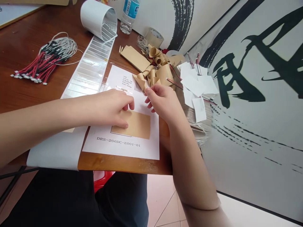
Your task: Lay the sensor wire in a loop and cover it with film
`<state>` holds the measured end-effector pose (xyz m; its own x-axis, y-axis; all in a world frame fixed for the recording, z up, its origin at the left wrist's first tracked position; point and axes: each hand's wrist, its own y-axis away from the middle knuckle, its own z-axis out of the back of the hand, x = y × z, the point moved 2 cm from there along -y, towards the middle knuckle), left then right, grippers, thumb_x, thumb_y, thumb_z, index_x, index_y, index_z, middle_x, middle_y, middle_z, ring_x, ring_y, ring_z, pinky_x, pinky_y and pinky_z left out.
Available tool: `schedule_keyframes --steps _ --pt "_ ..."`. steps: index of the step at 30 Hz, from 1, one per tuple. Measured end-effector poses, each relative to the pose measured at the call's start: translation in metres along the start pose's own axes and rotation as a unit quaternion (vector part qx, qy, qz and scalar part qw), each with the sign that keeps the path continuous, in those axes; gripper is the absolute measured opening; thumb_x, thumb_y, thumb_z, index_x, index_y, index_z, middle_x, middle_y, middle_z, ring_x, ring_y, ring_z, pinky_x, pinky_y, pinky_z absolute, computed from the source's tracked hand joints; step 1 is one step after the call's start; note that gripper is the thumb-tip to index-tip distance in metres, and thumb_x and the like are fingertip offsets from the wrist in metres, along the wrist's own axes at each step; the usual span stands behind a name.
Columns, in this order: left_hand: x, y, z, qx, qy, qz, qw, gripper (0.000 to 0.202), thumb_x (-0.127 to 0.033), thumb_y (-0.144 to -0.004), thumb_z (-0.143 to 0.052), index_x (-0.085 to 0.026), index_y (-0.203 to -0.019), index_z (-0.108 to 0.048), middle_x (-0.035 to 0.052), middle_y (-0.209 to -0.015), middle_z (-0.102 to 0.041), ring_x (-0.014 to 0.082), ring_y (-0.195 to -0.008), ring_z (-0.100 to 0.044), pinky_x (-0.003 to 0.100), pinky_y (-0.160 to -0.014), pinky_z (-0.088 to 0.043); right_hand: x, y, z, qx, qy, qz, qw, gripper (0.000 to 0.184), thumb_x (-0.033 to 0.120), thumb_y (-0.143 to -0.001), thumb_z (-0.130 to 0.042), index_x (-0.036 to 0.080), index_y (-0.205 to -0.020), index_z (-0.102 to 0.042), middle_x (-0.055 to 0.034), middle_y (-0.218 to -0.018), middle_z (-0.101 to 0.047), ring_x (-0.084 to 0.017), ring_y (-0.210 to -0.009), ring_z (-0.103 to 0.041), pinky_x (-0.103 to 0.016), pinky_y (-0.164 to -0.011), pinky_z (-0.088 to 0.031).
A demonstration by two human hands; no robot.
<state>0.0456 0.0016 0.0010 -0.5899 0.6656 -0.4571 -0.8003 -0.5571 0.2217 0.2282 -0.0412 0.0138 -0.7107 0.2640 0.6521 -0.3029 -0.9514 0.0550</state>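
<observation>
My left hand point(115, 105) lies over a tan rectangular sheet point(139, 124), thumb stretched along it and forefinger bent at its upper edge. Thumb and forefinger stand apart; the other fingers are mostly hidden. Under the sheet is a printed white page point(120, 153) marked DRS-206DC-E001-01. A thin white edge shows beneath the sheet's lower left side. To the right, my right hand point(163, 101) is raised over the page's edge, thumb and forefinger pinched at the lower end of a curled piece of brown paper point(141, 82). Its remaining fingers are loosely curled.
Curled brown scraps point(163, 74) heap behind my right hand, near a tape roll point(154, 37) and a water bottle point(129, 15). White-topped pieces with wires point(196, 82) are stacked at right. A label roll point(91, 19) unwinds on the left, beside bundled red-black-white wires point(47, 60).
</observation>
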Motion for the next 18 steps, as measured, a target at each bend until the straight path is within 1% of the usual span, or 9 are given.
schedule_keyframes --steps 3,6,11,14,16,18 --pt "-0.001 0.0 -0.001 -0.009 0.0 0.004 1.0 0.06 -0.046 -0.07 -0.077 -0.027 -0.125 -0.065 0.0063 -0.126 -0.064 0.0278 -0.107 -0.063 0.034 -0.084 -0.047 -0.002 -0.003 -0.004 0.014 0.011 0.013 1.0 0.027 0.033 -0.099 -0.056 0.021 -0.075 -0.058 -0.0055 -0.077 -0.069 -0.018 -0.069 -0.062 -0.031 -0.063 -0.046" --pt "-0.001 0.0 -0.002 -0.003 0.005 0.001 1.0 0.067 -0.048 -0.066 -0.079 -0.029 -0.129 -0.063 0.0058 -0.123 -0.064 0.0291 -0.108 -0.062 0.035 -0.083 -0.048 -0.004 -0.003 -0.009 0.024 0.007 0.018 1.0 0.028 0.036 -0.097 -0.059 0.021 -0.074 -0.057 -0.0056 -0.079 -0.07 -0.019 -0.071 -0.063 -0.032 -0.065 -0.047" --pt "-0.003 -0.002 0.001 -0.013 0.012 0.022 1.0 0.074 -0.05 -0.062 -0.079 -0.026 -0.131 -0.065 0.0067 -0.125 -0.065 0.0306 -0.111 -0.063 0.036 -0.089 -0.048 -0.002 -0.003 -0.012 0.04 0.005 0.018 0.999 0.029 0.038 -0.096 -0.06 0.021 -0.074 -0.057 -0.0054 -0.079 -0.07 -0.019 -0.074 -0.064 -0.033 -0.067 -0.047" --pt "-0.005 -0.003 0.004 -0.021 0.048 0.042 0.998 0.07 -0.05 -0.064 -0.075 -0.025 -0.128 -0.067 0.0054 -0.12 -0.07 0.0281 -0.108 -0.065 0.035 -0.09 -0.049 -0.001 -0.004 -0.011 0.041 0.004 0.013 0.999 0.028 0.037 -0.097 -0.06 0.021 -0.074 -0.056 -0.0052 -0.079 -0.07 -0.019 -0.073 -0.065 -0.032 -0.066 -0.048" --pt "-0.005 -0.003 0.005 -0.02 0.08 0.051 0.995 0.063 -0.051 -0.068 -0.072 -0.025 -0.125 -0.068 0.0042 -0.115 -0.072 0.0258 -0.105 -0.066 0.033 -0.086 -0.05 -0.001 -0.004 -0.011 0.039 0.006 0.014 0.999 0.029 0.037 -0.097 -0.06 0.021 -0.073 -0.056 -0.005 -0.079 -0.07 -0.019 -0.072 -0.065 -0.032 -0.067 -0.048" --pt "-0.004 -0.003 0.005 -0.021 0.082 0.045 0.995 0.055 -0.053 -0.073 -0.067 -0.025 -0.121 -0.07 0.0041 -0.112 -0.072 0.0252 -0.104 -0.066 0.033 -0.085 -0.05 -0.002 -0.003 -0.01 0.04 0.002 0.016 0.999 0.03 0.037 -0.097 -0.061 0.021 -0.073 -0.056 -0.0044 -0.076 -0.071 -0.018 -0.069 -0.065 -0.031 -0.066 -0.048"
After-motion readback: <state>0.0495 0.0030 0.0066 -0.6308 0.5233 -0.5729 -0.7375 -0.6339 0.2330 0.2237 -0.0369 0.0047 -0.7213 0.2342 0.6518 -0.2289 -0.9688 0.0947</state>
